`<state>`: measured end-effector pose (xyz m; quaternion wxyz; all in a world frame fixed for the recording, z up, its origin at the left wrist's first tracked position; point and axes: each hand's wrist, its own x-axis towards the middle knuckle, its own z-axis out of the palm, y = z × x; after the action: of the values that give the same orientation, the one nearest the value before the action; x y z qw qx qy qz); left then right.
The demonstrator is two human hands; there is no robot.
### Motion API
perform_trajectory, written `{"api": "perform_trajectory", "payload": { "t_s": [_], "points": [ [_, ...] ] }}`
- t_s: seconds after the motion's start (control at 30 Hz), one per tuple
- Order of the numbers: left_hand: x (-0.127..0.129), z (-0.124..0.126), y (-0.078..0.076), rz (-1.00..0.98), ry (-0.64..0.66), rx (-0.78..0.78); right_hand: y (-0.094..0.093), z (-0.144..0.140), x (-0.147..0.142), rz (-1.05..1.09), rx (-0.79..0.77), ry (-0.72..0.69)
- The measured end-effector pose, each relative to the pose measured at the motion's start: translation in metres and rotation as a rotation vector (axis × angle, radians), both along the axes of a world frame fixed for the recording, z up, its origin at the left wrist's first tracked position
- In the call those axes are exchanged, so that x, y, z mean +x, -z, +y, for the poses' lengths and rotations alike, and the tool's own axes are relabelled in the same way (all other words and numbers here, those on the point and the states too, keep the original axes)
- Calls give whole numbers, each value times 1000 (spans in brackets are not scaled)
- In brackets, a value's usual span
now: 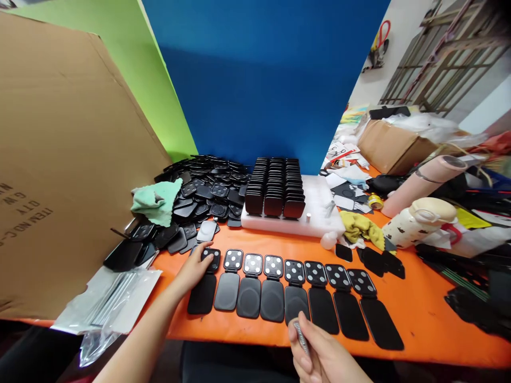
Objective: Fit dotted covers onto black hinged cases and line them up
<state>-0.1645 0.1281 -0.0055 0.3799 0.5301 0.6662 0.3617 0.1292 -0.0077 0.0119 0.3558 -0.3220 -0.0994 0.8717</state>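
My left hand (198, 266) lies over the upper panel of the leftmost black hinged plate (202, 295), thumb and forefinger apart and touching it; part of that panel is hidden under the hand. Low in the view, my right hand (317, 348) is closed round a short stack of small silver discs (301, 339). Between and beyond the hands runs a row of several unfolded black hinged plates. Their upper panels, such as this dotted panel (253, 264), bear pale round dots. Lower panels lie toward me, some showing a faint ring, as on this grey-black panel (272, 301).
Black plates (215, 183) are heaped at the back left, with a green cloth (157, 202) beside them. A white foam block (315, 205) holds upright black plates (274, 186). A large carton (67, 149) stands left. Right are a yellow cloth (361, 229) and bottle (415, 221).
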Motion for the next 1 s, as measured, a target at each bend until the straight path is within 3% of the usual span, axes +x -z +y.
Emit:
{"api": "perform_trajectory", "payload": {
  "t_s": [0.13,0.23,0.33,0.53,0.7,0.77,0.87,1.0],
  "points": [
    [19,-11,-22,-141,2,-46,-1,0,2,-68,14,2],
    [51,-29,-35,-380,-16,-90,1,2,-3,-84,121,-32],
    [88,-49,-38,-595,-58,-86,-6,6,-8,-139,164,-59],
    [133,-81,-40,-438,106,44,-38,20,-5,-289,159,-20],
    [140,-101,-49,-180,467,242,-39,19,5,-260,140,-35],
    [141,-106,-47,-116,557,360,-37,17,11,-223,83,-35],
    [141,-110,-43,-142,632,434,-35,15,19,-110,-61,-50],
    [144,-114,-42,-232,592,309,-32,14,20,45,-223,-42]
  ]
}}
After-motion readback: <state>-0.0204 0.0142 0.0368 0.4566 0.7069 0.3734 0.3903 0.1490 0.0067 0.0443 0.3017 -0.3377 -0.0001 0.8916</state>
